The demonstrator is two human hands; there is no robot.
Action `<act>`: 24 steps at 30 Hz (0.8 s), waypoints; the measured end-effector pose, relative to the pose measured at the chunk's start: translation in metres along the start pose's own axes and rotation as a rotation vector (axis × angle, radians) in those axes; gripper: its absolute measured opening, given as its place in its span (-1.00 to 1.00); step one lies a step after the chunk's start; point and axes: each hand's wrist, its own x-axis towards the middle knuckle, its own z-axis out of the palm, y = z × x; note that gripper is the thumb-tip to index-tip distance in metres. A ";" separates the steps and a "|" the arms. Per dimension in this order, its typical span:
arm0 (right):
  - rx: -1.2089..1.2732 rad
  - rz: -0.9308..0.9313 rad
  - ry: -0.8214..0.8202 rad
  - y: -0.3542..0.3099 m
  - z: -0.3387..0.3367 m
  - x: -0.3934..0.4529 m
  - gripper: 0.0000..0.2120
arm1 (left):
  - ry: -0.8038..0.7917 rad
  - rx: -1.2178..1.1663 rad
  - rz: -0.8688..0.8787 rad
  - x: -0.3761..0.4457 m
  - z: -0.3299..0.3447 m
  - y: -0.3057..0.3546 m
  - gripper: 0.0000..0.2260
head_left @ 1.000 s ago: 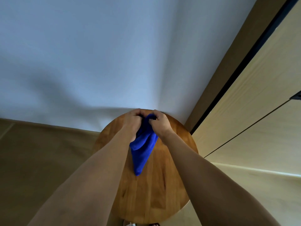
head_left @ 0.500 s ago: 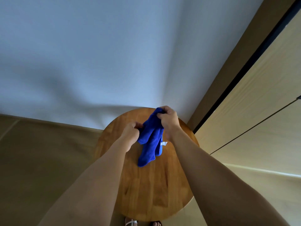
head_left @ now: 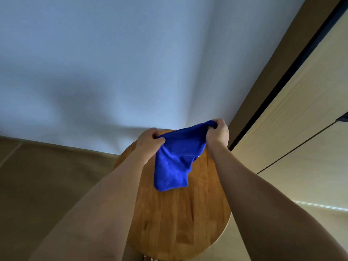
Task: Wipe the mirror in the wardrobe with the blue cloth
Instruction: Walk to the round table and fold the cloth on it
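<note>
The blue cloth (head_left: 176,157) hangs stretched between both hands above a round wooden table. My left hand (head_left: 149,140) pinches its left upper edge. My right hand (head_left: 217,133) grips its right upper corner, a little higher and farther right. The cloth's lower part droops toward the tabletop, with a small white tag showing at its right side. No mirror shows in this view.
The round wooden table (head_left: 180,223) stands against a pale wall (head_left: 113,63). Light wooden wardrobe doors (head_left: 301,119) with a dark vertical gap run along the right. Brown floor (head_left: 47,185) lies to the left.
The hands have moved apart and spread the bunched cloth open between them. The right hand has risen and shifted right toward the wardrobe.
</note>
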 end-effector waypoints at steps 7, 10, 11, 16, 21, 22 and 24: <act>-0.044 -0.040 0.025 -0.003 0.000 0.006 -0.69 | 0.086 0.016 0.023 0.012 -0.011 0.010 -0.82; -0.013 -0.026 0.007 0.000 0.005 0.007 -0.65 | 0.065 -0.020 -0.017 0.012 -0.007 0.001 -0.77; 0.000 -0.021 -0.003 0.001 0.007 0.009 -0.65 | 0.058 -0.048 -0.023 0.014 -0.004 -0.001 -0.76; 0.091 0.000 -0.003 -0.002 0.007 0.023 -0.68 | -0.018 -0.114 -0.006 0.023 0.004 0.007 -0.69; 0.128 0.004 0.009 -0.009 0.006 0.040 -0.68 | -0.119 0.229 0.082 0.035 0.014 0.028 -0.82; 0.128 -0.002 0.015 -0.011 0.006 0.043 -0.68 | -0.059 0.206 0.068 0.038 0.016 0.031 -0.83; 0.125 -0.026 0.049 -0.017 0.006 0.049 -0.70 | 0.065 0.046 0.016 0.044 0.020 0.039 -0.81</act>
